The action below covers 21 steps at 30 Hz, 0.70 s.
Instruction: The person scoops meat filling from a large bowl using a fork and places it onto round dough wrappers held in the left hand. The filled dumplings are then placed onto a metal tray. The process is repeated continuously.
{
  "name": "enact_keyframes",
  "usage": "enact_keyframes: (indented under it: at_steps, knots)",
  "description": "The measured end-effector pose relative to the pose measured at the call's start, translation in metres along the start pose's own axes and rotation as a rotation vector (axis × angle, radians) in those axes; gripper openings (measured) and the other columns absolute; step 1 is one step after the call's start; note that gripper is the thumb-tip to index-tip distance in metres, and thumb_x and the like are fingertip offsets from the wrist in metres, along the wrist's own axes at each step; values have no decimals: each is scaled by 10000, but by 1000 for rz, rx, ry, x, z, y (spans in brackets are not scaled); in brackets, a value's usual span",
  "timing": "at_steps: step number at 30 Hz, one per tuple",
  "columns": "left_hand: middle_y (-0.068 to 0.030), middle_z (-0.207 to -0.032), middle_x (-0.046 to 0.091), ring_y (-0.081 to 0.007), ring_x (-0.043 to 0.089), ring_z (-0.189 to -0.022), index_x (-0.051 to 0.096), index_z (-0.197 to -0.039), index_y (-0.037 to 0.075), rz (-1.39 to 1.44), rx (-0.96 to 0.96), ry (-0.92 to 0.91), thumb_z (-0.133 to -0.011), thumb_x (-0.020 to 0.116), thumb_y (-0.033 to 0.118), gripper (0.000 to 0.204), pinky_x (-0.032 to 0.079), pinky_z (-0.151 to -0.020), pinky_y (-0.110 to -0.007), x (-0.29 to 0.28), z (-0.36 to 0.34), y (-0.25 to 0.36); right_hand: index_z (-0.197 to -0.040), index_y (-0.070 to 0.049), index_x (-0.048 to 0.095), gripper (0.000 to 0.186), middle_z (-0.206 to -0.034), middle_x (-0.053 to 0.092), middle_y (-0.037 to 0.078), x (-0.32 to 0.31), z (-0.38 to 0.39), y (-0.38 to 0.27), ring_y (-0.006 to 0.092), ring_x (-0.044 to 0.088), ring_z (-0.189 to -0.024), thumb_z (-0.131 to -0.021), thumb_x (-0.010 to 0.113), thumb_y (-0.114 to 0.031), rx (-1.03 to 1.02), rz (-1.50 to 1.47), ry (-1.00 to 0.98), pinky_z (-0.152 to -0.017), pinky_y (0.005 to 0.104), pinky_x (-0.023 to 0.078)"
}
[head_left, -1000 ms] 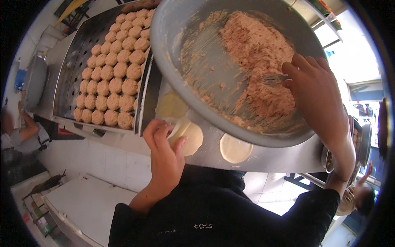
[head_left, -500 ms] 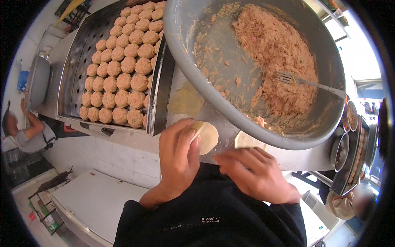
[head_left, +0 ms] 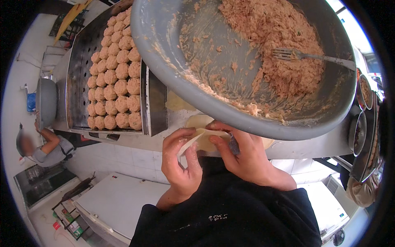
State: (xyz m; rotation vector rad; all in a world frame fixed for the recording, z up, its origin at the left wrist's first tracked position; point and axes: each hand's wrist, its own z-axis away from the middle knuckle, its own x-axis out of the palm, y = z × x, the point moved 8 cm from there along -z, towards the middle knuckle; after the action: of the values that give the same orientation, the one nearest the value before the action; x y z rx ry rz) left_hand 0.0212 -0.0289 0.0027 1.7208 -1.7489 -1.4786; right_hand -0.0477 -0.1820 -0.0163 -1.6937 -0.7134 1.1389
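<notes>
Thin pale dough wrappers (head_left: 190,143) are held up just in front of me, near the counter's front edge. My left hand (head_left: 181,164) pinches their left side between thumb and fingers. My right hand (head_left: 251,160) grips the right part of the dough, thumb below and fingertips on top. How many layers are held I cannot tell. Behind my fingers another round wrapper (head_left: 197,121) shows in part, close under the bowl. A large grey bowl (head_left: 164,78) holds pink minced filling (head_left: 288,49), with a metal fork (head_left: 312,57) stuck into it.
Left of the bowl, a perforated metal steamer tray (head_left: 78,90) carries rows of round filled dumplings (head_left: 110,91). A flattened yellowish piece (head_left: 177,101) lies between tray and bowl. Smaller bowls (head_left: 358,131) stand far right. A person (head_left: 51,144) handles another grey basin (head_left: 46,101) at far left.
My right hand has come left and taken hold of the dough beside my left hand. The view has shifted, so the bowl looks nearer and further left.
</notes>
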Motion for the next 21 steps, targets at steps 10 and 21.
enact_keyframes:
  at_steps: [10, 21]
  knots:
    - [-188, -1368, 618, -267, 659, -1213, 507, -1419, 0, 415, -204, -155, -962, 752, -57, 521, 553, -1055, -392, 14, -10, 0, -1268, -35, 722, 353, -1157, 751, 185, -10, 8, 6, 375, 739, -1044, -921, 727, 25, -57, -80, 65, -887, 435, 578]
    - [-88, -1190, 594, -126, 580, -1040, 632, -1229, -27, 556, -471, -48, -1047, 714, 51, 214, 471, -913, -270, 9, -5, -21, -1318, -34, 706, 429, -1191, 738, 198, -14, 15, 5, 400, 717, -1089, -902, 805, -63, -77, 109, 49, -917, 457, 574]
